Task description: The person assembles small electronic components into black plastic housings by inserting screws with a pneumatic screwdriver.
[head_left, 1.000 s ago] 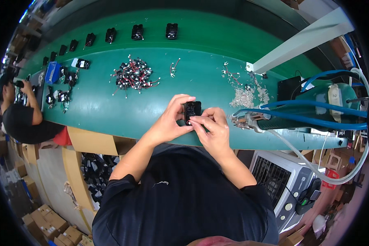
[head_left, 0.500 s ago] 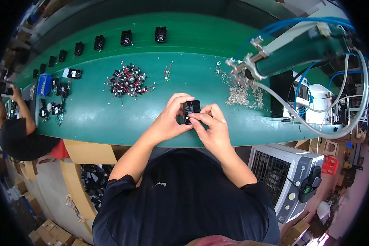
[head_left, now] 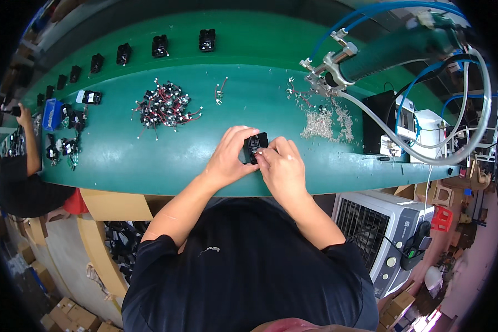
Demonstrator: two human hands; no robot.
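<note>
A small black plastic housing (head_left: 255,145) is held just above the near part of the green table. My left hand (head_left: 225,160) grips it from the left, thumb below and fingers at its upper edge. Against its lower right side, my right hand (head_left: 285,170) is closed in a pinch, with a tiny pale bit at the fingertips that is too small to name. Beyond my hands lies a heap of small parts with red and black wires (head_left: 165,105). One wired piece (head_left: 219,91) rests apart from it.
Small silvery screws or pins (head_left: 318,125) are spread at the right, below a metal-fitted machine arm (head_left: 337,69) with hoses. Black housings (head_left: 207,41) line the far green strip. A blue bin (head_left: 52,114) and a co-worker (head_left: 19,177) are at left, an air cooler (head_left: 370,232) below right.
My right fingers have drawn together and slid down to the housing's lower right side. The left hand keeps its grip. The whole view has shifted slightly.
</note>
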